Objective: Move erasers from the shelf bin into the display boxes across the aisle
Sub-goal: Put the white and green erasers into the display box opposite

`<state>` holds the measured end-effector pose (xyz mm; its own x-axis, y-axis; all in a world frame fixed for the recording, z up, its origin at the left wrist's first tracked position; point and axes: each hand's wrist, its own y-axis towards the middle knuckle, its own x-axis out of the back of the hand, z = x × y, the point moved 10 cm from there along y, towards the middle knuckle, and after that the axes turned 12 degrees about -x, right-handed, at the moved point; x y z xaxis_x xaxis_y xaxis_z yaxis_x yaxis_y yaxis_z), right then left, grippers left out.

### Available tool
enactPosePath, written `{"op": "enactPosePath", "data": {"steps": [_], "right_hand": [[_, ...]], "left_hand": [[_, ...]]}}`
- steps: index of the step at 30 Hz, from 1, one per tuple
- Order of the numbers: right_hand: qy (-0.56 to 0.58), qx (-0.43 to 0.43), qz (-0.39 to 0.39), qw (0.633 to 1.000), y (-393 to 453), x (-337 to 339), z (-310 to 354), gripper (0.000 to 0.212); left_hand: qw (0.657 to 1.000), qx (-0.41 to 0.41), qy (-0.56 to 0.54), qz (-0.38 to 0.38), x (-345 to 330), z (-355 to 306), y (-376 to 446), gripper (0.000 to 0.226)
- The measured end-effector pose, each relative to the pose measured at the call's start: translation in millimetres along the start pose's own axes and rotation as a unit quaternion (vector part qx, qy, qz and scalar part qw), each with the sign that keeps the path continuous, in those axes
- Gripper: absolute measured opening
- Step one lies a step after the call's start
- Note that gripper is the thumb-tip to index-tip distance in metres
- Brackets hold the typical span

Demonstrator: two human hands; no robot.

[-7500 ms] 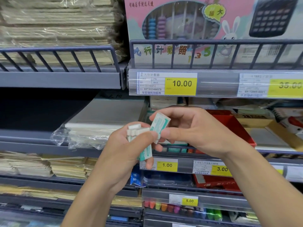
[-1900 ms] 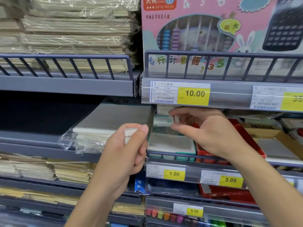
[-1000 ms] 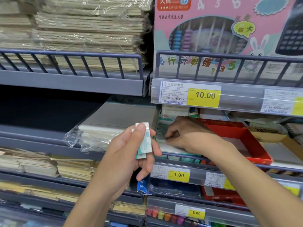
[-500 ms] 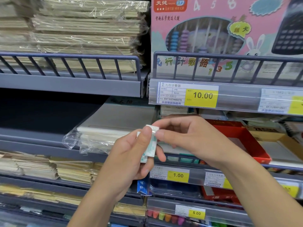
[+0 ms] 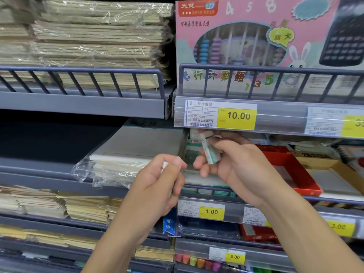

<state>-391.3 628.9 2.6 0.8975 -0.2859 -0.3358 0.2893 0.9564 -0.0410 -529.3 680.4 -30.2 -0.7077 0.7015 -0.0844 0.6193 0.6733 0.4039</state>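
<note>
Gathering stock at the bin [image 5: 194, 154], under the 10.00 tag [image 5: 237, 116]. Right hand [image 5: 232, 164] pinches an eraser [image 5: 209, 152] just above it; left hand [image 5: 157, 186], beside it, grips more erasers [image 5: 164, 166]. Next, probably: pass the eraser leftward, keep the stack square.
</note>
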Motion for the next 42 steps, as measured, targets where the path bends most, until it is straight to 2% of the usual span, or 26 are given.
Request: {"op": "enactPosePath", "data": {"steps": [3,6,7,9,10,12,14,18,26,34,37,40,42], "right_hand": [[-0.015,-0.007,-0.046,0.999,2,18,6,0.013],[-0.153,-0.034,-0.079,0.984,1,36,10,0.009],[-0.244,-0.04,-0.109,0.963,-1,43,13,0.01],[-0.432,-0.033,-0.18,0.883,-5,54,24,0.003],[-0.497,-0.019,-0.19,0.847,-5,54,30,0.009],[-0.588,-0.003,-0.168,0.791,0,46,33,0.023],[-0.658,-0.011,-0.143,0.739,6,41,29,0.028],[-0.732,-0.032,-0.112,0.672,17,40,14,0.03],[-0.793,-0.027,-0.099,0.6,33,32,1,0.026],[-0.823,0.005,-0.088,0.561,34,22,4,0.022],[-0.836,0.009,-0.073,0.543,31,17,3,0.007],[-0.838,-0.017,-0.054,0.543,30,20,-4,0.032],[-0.828,-0.031,-0.064,0.556,33,23,-4,0.029]], "left_hand": [[1.0,0.012,-0.013,-0.003,3,2,1,0.016],[1.0,0.008,-0.022,-0.005,6,2,1,0.015],[1.0,0.008,-0.023,-0.004,6,2,2,0.015],[1.0,0.009,-0.023,-0.002,6,2,2,0.016],[1.0,0.008,-0.022,-0.003,6,2,2,0.016],[1.0,0.008,-0.02,-0.004,6,3,3,0.017],[1.0,0.008,-0.017,-0.004,6,3,3,0.017],[1.0,0.009,-0.017,-0.005,7,4,4,0.016],[1.0,0.012,-0.021,-0.007,9,6,5,0.016],[0.999,0.013,-0.028,-0.011,8,8,6,0.017],[1.0,0.013,-0.025,-0.007,7,8,6,0.017],[1.0,0.011,-0.024,-0.002,6,7,6,0.016],[1.0,0.012,-0.022,0.0,6,7,5,0.016]]}}
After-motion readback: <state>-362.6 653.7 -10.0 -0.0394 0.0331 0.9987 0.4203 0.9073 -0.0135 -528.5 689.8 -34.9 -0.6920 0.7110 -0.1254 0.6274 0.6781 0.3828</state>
